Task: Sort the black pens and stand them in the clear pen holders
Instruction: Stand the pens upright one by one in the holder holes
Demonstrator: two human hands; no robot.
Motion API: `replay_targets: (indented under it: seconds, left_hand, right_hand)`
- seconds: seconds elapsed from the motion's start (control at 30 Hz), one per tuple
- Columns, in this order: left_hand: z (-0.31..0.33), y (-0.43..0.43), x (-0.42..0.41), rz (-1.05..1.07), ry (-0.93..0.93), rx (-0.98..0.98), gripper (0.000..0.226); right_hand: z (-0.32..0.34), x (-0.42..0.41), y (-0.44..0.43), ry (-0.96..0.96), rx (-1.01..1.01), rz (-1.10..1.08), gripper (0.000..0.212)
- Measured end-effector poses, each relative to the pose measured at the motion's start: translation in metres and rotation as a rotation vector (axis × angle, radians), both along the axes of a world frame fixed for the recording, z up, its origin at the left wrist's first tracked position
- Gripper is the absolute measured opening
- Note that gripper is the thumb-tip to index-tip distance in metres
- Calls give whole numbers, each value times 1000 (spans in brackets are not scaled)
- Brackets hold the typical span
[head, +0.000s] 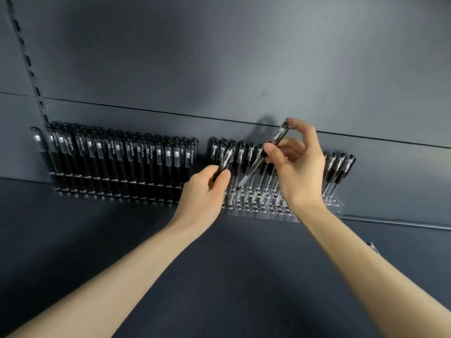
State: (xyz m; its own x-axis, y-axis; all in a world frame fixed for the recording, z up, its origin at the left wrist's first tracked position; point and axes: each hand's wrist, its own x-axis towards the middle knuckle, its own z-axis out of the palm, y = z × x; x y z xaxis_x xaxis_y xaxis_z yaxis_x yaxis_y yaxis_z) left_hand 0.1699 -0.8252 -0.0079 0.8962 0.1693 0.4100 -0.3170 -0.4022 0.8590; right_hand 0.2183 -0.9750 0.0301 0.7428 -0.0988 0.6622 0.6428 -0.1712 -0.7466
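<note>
At frame centre, the right hand (296,167) pinches a black pen (264,153) tilted above the clear holder (256,208); the left hand (207,189) grips another pen (223,162). Next: guide the tip into an empty hole.

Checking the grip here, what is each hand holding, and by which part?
The left hand holds a black pen by its lower barrel. The right hand holds another pen, tilted, by cap top and grip section.
</note>
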Motion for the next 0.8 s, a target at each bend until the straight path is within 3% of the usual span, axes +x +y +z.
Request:
replay_targets:
  seconds: [0.17,0.57,0.8]
  left_hand:
    - [-15,-1,4,-99,-71,-103,27]
    - [-23,0,7,-39,-130,-186,23]
    - [-29,-1,11,-54,-103,-187,9]
  right_hand:
    - [-1,17,5,-105,-75,-92,41]
    - [-16,29,4,-155,-439,-112,39]
    - [-21,25,4,-60,-526,-109,28]
